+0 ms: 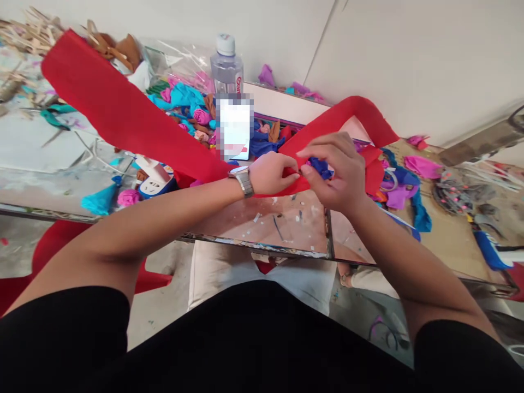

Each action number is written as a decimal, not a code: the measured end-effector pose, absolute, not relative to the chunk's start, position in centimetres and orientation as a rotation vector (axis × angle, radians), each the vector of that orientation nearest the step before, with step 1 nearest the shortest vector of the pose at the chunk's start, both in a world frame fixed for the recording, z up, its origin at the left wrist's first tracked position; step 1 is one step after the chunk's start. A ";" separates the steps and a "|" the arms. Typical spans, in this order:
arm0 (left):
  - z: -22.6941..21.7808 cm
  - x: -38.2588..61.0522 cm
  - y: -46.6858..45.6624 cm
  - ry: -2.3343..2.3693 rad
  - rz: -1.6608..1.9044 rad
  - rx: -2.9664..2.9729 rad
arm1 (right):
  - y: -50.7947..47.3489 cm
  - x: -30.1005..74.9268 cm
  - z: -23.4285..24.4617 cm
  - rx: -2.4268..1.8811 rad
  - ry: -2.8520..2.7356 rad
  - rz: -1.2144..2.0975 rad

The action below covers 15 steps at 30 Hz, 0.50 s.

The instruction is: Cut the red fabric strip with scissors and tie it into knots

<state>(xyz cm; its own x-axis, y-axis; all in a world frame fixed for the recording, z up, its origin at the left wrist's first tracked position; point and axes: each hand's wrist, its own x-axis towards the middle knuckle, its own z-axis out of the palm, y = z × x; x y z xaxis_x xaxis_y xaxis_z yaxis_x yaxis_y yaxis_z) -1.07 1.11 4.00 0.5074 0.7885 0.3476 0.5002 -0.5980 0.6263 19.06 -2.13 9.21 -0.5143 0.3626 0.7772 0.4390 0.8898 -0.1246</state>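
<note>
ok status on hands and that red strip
Left hand pinching red strip. Right hand holding blue piece against it. Scraps crowd table behind.

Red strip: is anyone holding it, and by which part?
Yes. The left hand and right hand pinch the red strip at its bend near the middle; the right hand also grips a small blue piece there.

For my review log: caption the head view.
Left hand pinches red strip; right hand holds blue scrap against it.

Water bottle [226, 64], power strip [154, 180]
</note>
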 end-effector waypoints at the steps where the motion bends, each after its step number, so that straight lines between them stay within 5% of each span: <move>1: 3.9 -0.8 1.3 1.049 0.849 2.317 | -1.9 20.7 7.4 -0.679 -2.102 -0.075; 10: 2.4 -0.1 1.9 1.093 0.825 2.175 | -0.9 22.9 0.1 -0.873 -1.863 0.703; 15: 1.6 -0.7 0.8 1.101 0.847 2.094 | -1.7 22.3 -0.5 -0.894 -1.933 0.737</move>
